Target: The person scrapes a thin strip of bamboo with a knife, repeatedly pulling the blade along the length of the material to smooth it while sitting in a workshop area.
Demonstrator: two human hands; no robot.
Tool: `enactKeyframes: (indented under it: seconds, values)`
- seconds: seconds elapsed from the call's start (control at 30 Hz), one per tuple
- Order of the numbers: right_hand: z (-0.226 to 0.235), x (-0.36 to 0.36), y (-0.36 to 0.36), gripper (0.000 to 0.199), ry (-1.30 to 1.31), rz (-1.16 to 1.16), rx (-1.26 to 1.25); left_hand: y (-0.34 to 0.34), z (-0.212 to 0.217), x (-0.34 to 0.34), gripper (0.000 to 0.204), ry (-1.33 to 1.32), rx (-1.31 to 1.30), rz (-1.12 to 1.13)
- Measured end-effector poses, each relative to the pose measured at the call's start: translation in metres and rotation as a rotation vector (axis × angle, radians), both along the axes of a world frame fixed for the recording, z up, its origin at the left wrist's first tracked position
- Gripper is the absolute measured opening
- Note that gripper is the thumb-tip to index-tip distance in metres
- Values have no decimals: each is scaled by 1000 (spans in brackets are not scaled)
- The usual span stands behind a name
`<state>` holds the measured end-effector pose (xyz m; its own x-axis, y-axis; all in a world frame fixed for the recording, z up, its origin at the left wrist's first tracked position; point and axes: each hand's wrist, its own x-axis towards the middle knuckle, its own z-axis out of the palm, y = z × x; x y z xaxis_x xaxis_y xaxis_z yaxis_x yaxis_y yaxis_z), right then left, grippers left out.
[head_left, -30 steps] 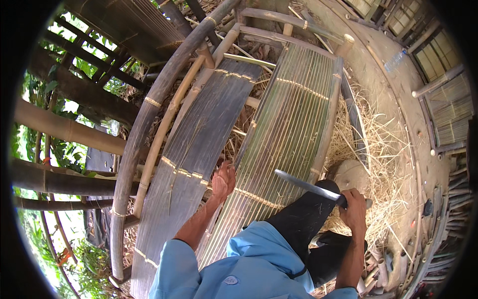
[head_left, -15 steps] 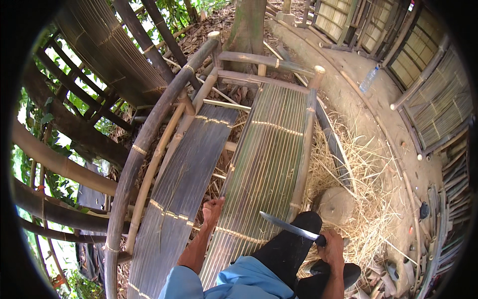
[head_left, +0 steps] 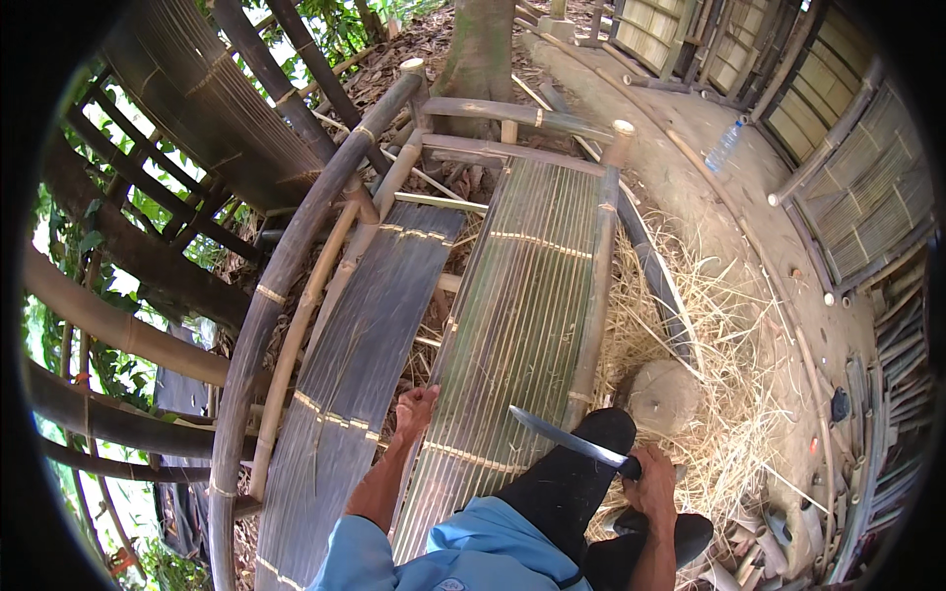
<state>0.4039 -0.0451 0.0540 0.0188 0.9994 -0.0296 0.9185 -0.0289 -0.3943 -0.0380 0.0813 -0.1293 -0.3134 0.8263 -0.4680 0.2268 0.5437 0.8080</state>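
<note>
While the right hand (head_left: 652,483) is closed around the handle of a knife (head_left: 564,434), the left hand (head_left: 415,412) lies with fingers curled at the left edge of the green panel (head_left: 527,286); whether it has hold of that edge cannot be told. From the handle, the blade extends leftward across the dark trousers (head_left: 564,481), its tip over the near part of the green panel; contact between blade and cloth cannot be made out. The green panel lies lengthwise on the bench (head_left: 593,295), its far end at the bench's far edge and its right side along the right rail. To its left, separated by a gap, lies the dark panel (head_left: 365,305); pale ties (head_left: 473,457) cross both panels. Beside the bench's right edge, a stump (head_left: 662,397) is surrounded by straw (head_left: 744,424). Behind the far edge stands a trunk (head_left: 480,84); beyond the far right corner is a bottle (head_left: 724,146).
</note>
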Motion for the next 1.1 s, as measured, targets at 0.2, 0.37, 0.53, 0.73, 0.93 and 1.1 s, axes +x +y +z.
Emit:
enactKeyframes:
  seconds: [0.2, 0.37, 0.53, 0.73, 0.93, 1.1]
  values:
    - [-7, 3, -10, 41, 13, -50, -31, -14, 2, 16, 34, -181, 439, 77]
    - [-16, -4, -5, 38, 9, 10, -21, -32, 1, -2, 21, 271, 266, -45]
    - [-15, 1, -15, 46, 186, -149, -28, -50, 57, 5, 19, 801, 630, -295]
    - [-12, 0, -23, 45, 365, -287, 33, -75, 79, -44, 26, 1030, 428, -367]
    - [-16, 7, -33, 43, 407, -288, 128, -95, 61, -64, 48, 1094, 163, -444]
    - [-12, 10, -54, 43, 391, -294, 133, -94, 75, -62, 39, 1039, 167, -359]
